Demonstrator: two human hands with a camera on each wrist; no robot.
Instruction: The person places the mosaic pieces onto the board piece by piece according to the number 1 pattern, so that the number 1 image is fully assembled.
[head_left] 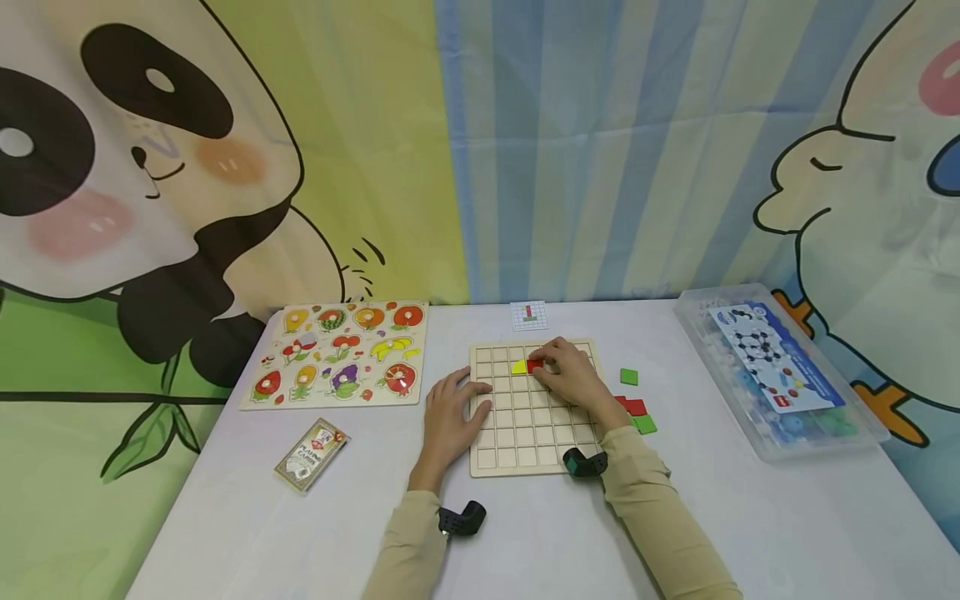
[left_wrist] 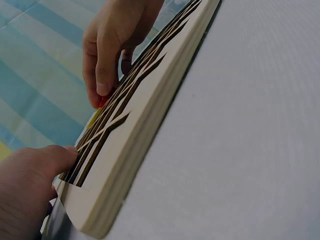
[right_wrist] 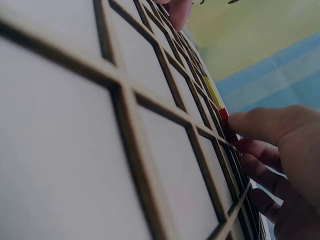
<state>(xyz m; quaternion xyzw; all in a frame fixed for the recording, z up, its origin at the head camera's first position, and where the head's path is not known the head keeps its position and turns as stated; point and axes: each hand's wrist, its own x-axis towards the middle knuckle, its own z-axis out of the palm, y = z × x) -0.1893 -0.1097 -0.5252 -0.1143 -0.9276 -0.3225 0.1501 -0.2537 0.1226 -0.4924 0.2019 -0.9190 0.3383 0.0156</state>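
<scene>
- The right grip (head_left: 570,375), a bare hand, is narrow: thumb and fingers pinch a red tile (head_left: 534,365).
- This red tile is at the wooden grid board (head_left: 507,434), near its far edge, just beside a yellow tile (head_left: 518,367); I cannot tell if it lies fully down in its cell.
- The left grip (head_left: 452,414), also a bare hand, is wide and holds no tile; its fingers are rather straight along the left side of the board, and its thumb touches the top face.
- On each wrist there is a black device, and both sleeves (head_left: 637,492) are beige.
- To the right of the board, apart from it, lies one green tile (head_left: 628,377); nearer to the person are red tiles (head_left: 636,407) and another green one, close together.
- Behind the board lies a small card (head_left: 529,315) with a printed grid.
- On the left of the white table (head_left: 300,542) are a fruit puzzle (head_left: 318,401) and a small patterned box (head_left: 312,454).
- On the right stands a transparent plastic box (head_left: 817,443) with a blue and white label.
</scene>
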